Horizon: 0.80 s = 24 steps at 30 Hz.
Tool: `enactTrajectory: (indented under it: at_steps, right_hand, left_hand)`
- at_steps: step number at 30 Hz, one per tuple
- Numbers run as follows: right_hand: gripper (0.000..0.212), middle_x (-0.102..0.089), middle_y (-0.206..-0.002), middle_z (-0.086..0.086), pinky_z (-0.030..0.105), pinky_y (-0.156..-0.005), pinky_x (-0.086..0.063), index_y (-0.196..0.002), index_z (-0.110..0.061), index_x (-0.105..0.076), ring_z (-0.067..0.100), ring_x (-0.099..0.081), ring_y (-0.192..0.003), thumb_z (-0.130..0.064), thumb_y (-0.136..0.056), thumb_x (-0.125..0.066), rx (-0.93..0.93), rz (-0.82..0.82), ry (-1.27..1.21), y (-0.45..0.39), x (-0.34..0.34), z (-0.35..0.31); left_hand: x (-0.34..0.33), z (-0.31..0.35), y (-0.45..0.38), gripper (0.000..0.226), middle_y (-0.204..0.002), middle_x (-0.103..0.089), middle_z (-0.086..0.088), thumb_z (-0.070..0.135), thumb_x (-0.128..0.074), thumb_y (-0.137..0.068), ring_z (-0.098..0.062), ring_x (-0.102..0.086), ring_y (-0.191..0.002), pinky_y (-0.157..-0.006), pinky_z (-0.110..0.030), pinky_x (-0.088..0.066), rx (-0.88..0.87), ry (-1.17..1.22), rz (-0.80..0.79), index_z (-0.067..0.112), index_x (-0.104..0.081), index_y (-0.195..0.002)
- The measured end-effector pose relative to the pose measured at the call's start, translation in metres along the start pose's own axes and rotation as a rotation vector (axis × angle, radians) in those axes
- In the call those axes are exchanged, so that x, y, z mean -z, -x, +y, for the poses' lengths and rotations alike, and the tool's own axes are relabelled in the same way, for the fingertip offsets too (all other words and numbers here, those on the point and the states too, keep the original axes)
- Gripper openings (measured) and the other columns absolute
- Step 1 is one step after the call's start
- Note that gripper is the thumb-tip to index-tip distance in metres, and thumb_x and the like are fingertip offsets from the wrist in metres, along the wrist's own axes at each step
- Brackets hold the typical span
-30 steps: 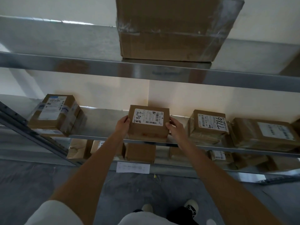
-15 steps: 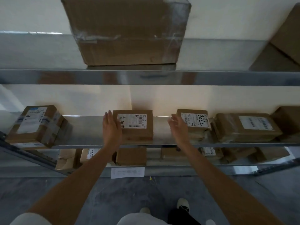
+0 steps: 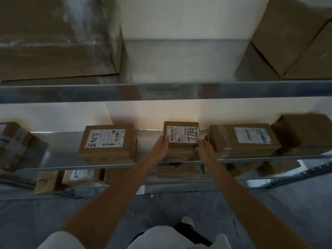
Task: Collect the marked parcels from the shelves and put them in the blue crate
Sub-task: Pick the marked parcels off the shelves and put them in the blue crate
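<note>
Both hands moved right, off the handwritten-label parcel (image 3: 107, 143) | left hand (image 3: 160, 147) and right hand (image 3: 206, 146) grip the "7786" parcel (image 3: 181, 134) by its sides | middle steel shelf (image 3: 59, 150), cream wall (image 3: 188, 17), grey floor (image 3: 27, 221).

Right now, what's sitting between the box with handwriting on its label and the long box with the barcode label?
In the head view, the small box, with the left hand and right hand gripping its sides.
</note>
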State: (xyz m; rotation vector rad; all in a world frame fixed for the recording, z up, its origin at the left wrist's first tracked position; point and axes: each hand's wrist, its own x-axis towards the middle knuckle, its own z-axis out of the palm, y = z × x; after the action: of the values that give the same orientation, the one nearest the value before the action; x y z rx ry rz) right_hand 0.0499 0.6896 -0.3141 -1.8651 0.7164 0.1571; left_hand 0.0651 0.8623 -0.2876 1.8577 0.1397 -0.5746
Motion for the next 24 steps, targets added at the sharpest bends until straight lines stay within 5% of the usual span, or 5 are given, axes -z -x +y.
enactTrajectory:
  at_steps: [4,10,14,18,24]
  right_hand:
    - [0.025,-0.064,-0.116,0.010,0.046,-0.097,-0.051,-0.116,-0.018,-0.058,0.028,-0.061,-0.108,-0.026,-0.103,-0.038,0.038,-0.134,-0.131,-0.003,0.005,0.009]
    - [0.034,-0.061,-0.119,-0.003,0.037,-0.102,-0.048,-0.136,-0.022,-0.052,0.017,-0.054,-0.116,-0.022,-0.103,-0.041,0.231,-0.276,-0.180,0.004,0.016,0.020]
    - [0.021,-0.064,-0.111,-0.003,0.030,-0.093,-0.053,-0.112,-0.033,-0.060,0.016,-0.060,-0.109,-0.035,-0.102,-0.041,0.264,-0.301,-0.181,0.005,0.023,0.011]
    - [0.042,-0.061,-0.112,0.003,0.009,-0.069,-0.044,-0.111,-0.016,-0.064,0.005,-0.058,-0.096,-0.045,-0.102,-0.034,0.352,-0.296,-0.022,0.008,0.036,-0.001]
    - [0.040,-0.041,-0.113,-0.006,0.004,-0.082,-0.035,-0.127,-0.016,-0.059,0.004,-0.045,-0.104,-0.038,-0.104,-0.035,0.556,-0.258,0.152,0.026,0.036,-0.012]
  left_hand:
    - [-0.003,-0.014,0.005,0.037,-0.126,-0.057,-0.001,0.034,-0.036,-0.103,-0.017,-0.051,-0.122,-0.105,-0.036,-0.042,-0.045,0.101,0.067,0.015,-0.045,-0.133]
    - [-0.012,-0.035,0.021,0.023,-0.111,-0.060,0.008,0.015,-0.044,-0.101,-0.006,-0.059,-0.107,-0.080,-0.015,-0.054,-0.144,0.274,0.213,0.018,-0.045,-0.124]
    - [-0.013,-0.029,0.020,0.025,-0.117,-0.061,-0.005,0.022,-0.042,-0.101,-0.017,-0.059,-0.110,-0.080,-0.023,-0.052,-0.069,0.428,0.283,0.015,-0.052,-0.123]
    - [-0.007,-0.019,0.015,0.032,-0.116,-0.059,-0.009,0.031,-0.042,-0.101,-0.019,-0.060,-0.098,-0.072,-0.026,-0.050,0.110,0.600,0.352,0.011,-0.053,-0.123]
    - [-0.014,-0.028,0.018,0.044,-0.121,-0.056,-0.013,0.035,-0.040,-0.101,-0.028,-0.057,-0.109,-0.089,-0.037,-0.050,0.193,0.680,0.395,0.008,-0.047,-0.134]
